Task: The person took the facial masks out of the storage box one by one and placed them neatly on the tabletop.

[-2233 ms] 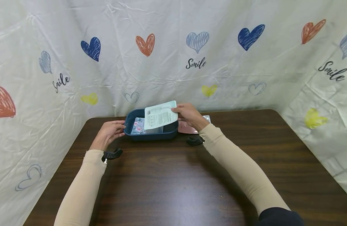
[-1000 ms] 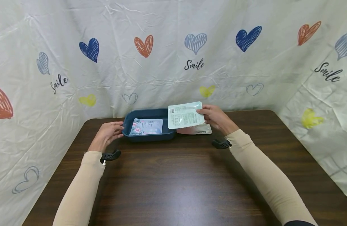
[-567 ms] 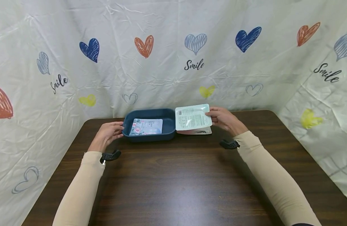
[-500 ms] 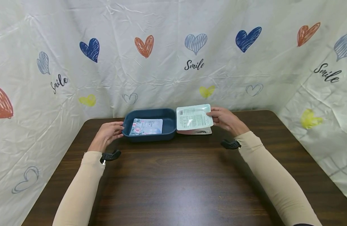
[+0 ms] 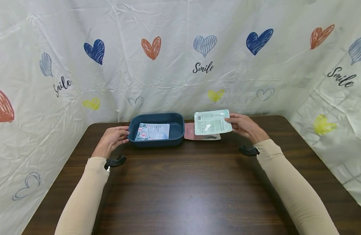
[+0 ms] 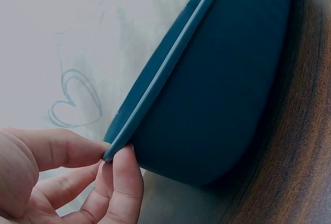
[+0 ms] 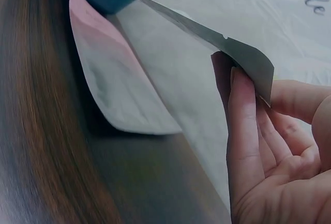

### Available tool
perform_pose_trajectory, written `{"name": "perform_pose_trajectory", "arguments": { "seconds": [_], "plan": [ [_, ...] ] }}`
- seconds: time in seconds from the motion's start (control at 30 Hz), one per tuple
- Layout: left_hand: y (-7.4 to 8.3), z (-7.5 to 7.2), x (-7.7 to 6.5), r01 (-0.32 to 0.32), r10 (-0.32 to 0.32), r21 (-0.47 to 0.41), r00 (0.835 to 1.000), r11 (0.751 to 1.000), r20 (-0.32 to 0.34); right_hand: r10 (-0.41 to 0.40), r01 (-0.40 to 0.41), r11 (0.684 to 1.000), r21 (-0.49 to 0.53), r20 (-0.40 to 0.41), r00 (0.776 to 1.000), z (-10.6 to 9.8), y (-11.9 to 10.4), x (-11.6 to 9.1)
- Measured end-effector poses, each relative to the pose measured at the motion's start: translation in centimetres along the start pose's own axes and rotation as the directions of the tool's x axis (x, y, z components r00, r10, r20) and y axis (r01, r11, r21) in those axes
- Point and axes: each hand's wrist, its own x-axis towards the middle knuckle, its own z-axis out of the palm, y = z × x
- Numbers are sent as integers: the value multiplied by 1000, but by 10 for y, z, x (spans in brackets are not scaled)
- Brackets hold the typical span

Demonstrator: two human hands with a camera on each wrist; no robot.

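My left hand (image 5: 111, 137) pinches the left end of a dark blue plastic basin (image 5: 157, 143) between thumb and fingers, as the rim (image 6: 155, 85) in the left wrist view shows. Inside the basin lies a pale blue floral sheet mask packet (image 5: 153, 132). A mint-green sheet mask packet (image 5: 212, 123), printed with small text and a barcode, is pinched at its right edge by my right hand (image 5: 245, 126). It is held above a pink and silver packet (image 5: 189, 132) on the table, partly covering it in the head view. The right wrist view shows the mint packet edge-on (image 7: 227, 48), raised.
The dark wood table (image 5: 180, 182) extends toward me, with its back edge just behind the basin. A white cloth (image 5: 174, 85) with hearts and "Smile" lettering hangs behind and at both sides. A black wrist strap (image 5: 115, 162) is worn on each arm.
The mint packet has moved from over the basin to the right, above the pink packet, uncovering the floral packet and then the pink packet's left end. My left hand stays at the basin.
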Motion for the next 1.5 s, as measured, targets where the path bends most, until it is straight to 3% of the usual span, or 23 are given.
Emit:
{"name": "perform_pose_trajectory", "arguments": {
  "seconds": [0.67,1.33,1.5],
  "plan": [
    [1,-1,-1,-4,4,2,1000,1000,8,11,-5,998,64,-99,995,-47,0,-16],
    [0,1,-1,-8,8,2,1000,1000,6,43,-34,996,84,-101,994,-90,-2,-38],
    [0,1,0,-12,12,-2,1000,1000,7,31,-43,995,-89,-128,991,-98,1,-35]
  ]
}}
